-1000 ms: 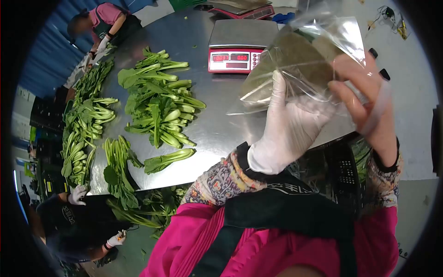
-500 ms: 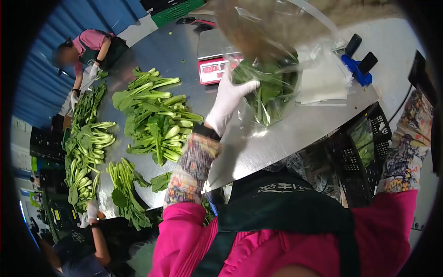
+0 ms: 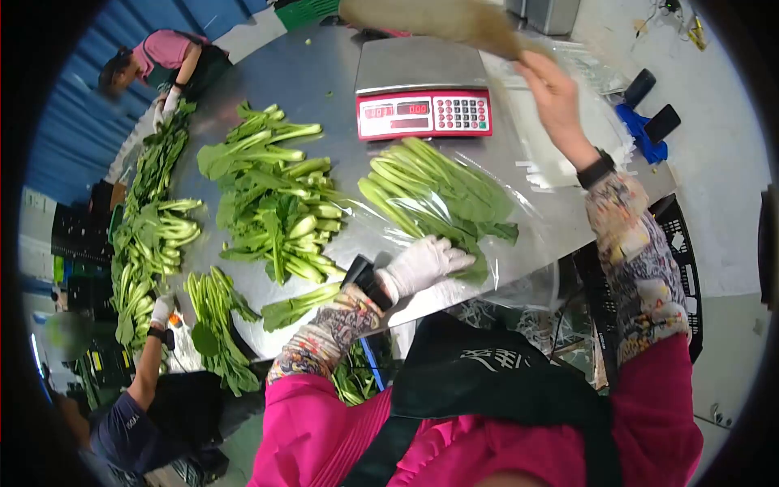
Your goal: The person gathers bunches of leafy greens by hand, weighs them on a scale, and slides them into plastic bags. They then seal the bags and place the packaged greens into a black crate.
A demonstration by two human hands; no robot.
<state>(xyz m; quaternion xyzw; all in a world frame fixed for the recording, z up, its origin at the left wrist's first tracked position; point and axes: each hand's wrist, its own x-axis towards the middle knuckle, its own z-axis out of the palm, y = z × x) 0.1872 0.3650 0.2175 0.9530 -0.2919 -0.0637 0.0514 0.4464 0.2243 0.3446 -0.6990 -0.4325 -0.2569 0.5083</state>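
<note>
A clear plastic bag of leafy greens lies on the metal table, pale stems toward the scale and leaves toward me. My white-gloved left hand is closed over its near, leafy end, fingers bent against the plastic. Bare and raised, my right hand is above the stack of clear bags. Its fingers are stretched out, and their tips meet a blurred brown shape whose kind I cannot make out. Beyond the bag stands a red and white digital scale.
Loose greens are heaped left of the bag, with a smaller bunch nearer the edge. Two co-workers, one in a pink sleeve, handle greens at left. Black devices rest at right beside blue cloth. A black crate stands below.
The bag of greens came down from in front of the scale onto the table and turned, stems now away from me. My left hand moved nearer; my right hand came into view.
</note>
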